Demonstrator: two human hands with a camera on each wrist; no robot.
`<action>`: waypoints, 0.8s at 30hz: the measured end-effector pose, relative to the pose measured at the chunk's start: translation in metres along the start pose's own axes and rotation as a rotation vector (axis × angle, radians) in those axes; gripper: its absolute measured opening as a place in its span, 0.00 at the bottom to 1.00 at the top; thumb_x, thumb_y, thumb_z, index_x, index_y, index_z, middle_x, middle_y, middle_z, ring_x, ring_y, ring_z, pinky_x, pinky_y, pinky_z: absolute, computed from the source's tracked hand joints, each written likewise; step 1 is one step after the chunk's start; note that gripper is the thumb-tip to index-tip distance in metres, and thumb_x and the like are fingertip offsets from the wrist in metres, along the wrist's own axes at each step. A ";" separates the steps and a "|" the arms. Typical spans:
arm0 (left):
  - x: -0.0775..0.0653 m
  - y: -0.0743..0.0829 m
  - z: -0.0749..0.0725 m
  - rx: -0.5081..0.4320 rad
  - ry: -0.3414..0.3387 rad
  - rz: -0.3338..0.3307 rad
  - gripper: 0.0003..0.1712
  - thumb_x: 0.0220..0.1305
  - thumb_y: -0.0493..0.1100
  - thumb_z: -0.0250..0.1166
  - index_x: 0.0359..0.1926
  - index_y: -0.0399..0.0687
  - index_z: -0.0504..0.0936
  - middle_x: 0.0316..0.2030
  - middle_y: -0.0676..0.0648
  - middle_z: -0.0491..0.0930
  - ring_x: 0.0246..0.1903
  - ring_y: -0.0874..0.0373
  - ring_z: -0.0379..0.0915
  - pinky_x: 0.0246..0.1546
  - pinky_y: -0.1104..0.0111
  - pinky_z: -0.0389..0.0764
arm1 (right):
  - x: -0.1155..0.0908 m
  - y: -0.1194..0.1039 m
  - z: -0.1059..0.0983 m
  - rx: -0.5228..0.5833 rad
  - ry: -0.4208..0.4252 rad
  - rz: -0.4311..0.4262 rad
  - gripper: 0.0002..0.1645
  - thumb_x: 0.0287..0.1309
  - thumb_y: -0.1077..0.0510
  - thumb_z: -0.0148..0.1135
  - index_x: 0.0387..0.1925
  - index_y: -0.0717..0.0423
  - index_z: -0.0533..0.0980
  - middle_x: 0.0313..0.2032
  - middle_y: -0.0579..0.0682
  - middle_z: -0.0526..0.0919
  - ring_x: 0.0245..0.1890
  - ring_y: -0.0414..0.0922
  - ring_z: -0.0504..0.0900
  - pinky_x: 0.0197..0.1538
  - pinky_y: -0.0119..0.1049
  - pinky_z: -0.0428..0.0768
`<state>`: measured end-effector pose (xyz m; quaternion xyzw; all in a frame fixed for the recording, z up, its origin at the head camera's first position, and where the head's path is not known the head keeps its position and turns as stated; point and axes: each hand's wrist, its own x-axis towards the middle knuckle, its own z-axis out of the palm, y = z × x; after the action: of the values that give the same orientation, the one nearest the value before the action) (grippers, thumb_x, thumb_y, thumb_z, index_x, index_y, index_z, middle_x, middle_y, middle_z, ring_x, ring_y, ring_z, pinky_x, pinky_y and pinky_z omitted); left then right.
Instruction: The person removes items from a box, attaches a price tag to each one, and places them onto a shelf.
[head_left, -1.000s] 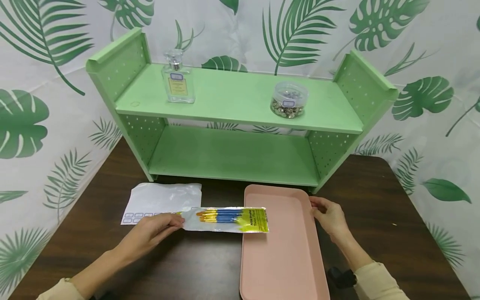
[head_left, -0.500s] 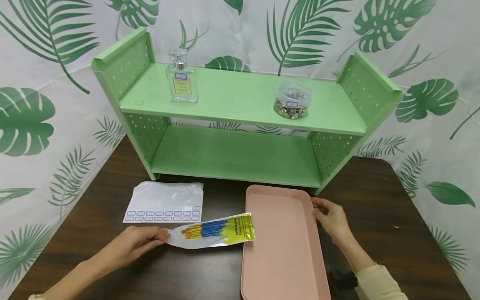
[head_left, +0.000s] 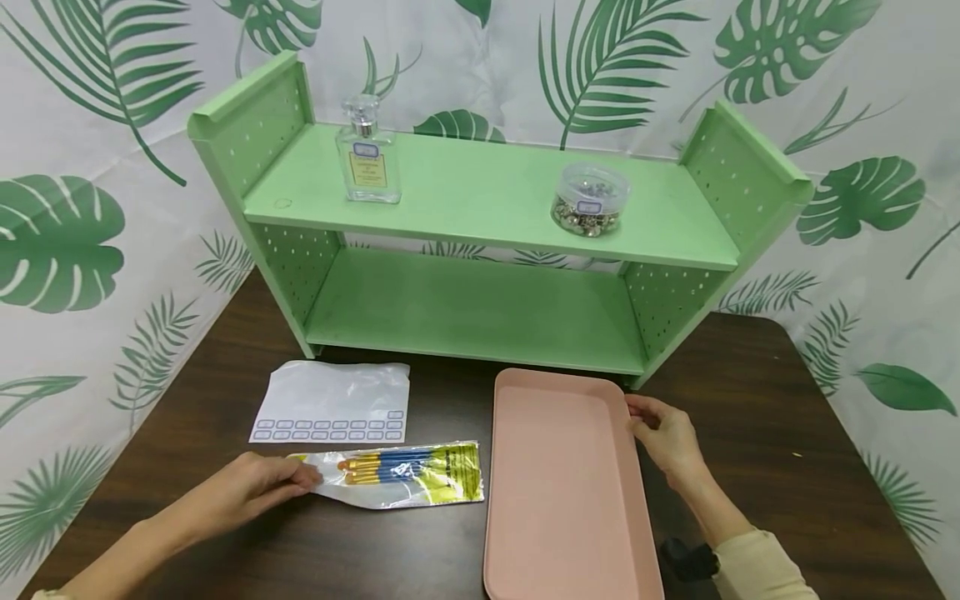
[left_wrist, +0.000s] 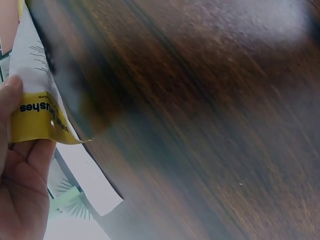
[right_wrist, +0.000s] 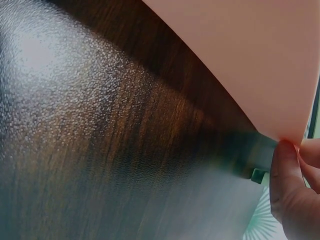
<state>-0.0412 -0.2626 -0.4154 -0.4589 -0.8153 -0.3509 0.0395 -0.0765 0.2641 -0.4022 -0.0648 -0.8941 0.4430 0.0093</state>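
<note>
My left hand (head_left: 258, 487) pinches the left end of a clear packet of paintbrushes (head_left: 397, 475), low over the table. Blue handles and a yellow label show through its front. In the left wrist view the thumb lies on one face of the packet (left_wrist: 37, 117) and the fingers are behind it. At the right, my right hand (head_left: 667, 437) pinches the far right rim of a pink tray (head_left: 566, 492), thumb outside. The right wrist view has the thumb and fingers (right_wrist: 287, 165) right at the tray's corner.
A white sheet of small labels (head_left: 333, 400) lies behind the packet. A green two-tier shelf (head_left: 480, 308) stands at the back of the dark wooden table (head_left: 750, 467), bearing a glass perfume bottle (head_left: 369, 162) and a round clear tub of metal bits (head_left: 590, 204).
My left hand has drawn the brush packet leftward and toward me, off from over the tray. The label sheet is now uncovered. My right hand keeps its hold on the tray.
</note>
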 end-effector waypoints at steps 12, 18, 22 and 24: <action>-0.008 -0.008 -0.002 -0.087 -0.092 -0.024 0.13 0.56 0.29 0.64 0.37 0.52 0.80 0.38 0.50 0.85 0.40 0.66 0.79 0.41 0.85 0.73 | 0.000 -0.002 -0.001 -0.002 -0.006 0.009 0.19 0.58 0.71 0.54 0.52 0.73 0.73 0.47 0.68 0.79 0.34 0.25 0.72 0.34 0.19 0.74; -0.009 -0.009 -0.003 -0.085 -0.096 -0.047 0.12 0.56 0.29 0.64 0.36 0.52 0.80 0.37 0.48 0.85 0.41 0.64 0.80 0.42 0.86 0.72 | 0.000 -0.002 0.000 0.004 -0.013 0.006 0.19 0.59 0.71 0.53 0.53 0.74 0.72 0.49 0.69 0.78 0.34 0.26 0.72 0.34 0.18 0.74; -0.008 -0.007 -0.001 -0.055 -0.076 -0.074 0.12 0.55 0.32 0.67 0.32 0.56 0.80 0.37 0.49 0.85 0.40 0.63 0.80 0.41 0.86 0.72 | 0.000 -0.002 0.000 0.009 -0.015 0.006 0.20 0.58 0.72 0.53 0.53 0.74 0.72 0.49 0.69 0.78 0.34 0.26 0.72 0.35 0.18 0.74; -0.009 -0.007 0.000 -0.040 -0.058 -0.076 0.12 0.53 0.32 0.68 0.31 0.57 0.80 0.36 0.50 0.85 0.39 0.63 0.80 0.40 0.86 0.72 | 0.000 -0.002 0.000 0.012 -0.016 0.007 0.20 0.58 0.72 0.53 0.53 0.74 0.72 0.49 0.69 0.78 0.34 0.26 0.72 0.35 0.18 0.74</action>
<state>-0.0414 -0.2708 -0.4228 -0.4382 -0.8259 -0.3548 -0.0067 -0.0765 0.2629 -0.4006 -0.0646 -0.8913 0.4488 0.0009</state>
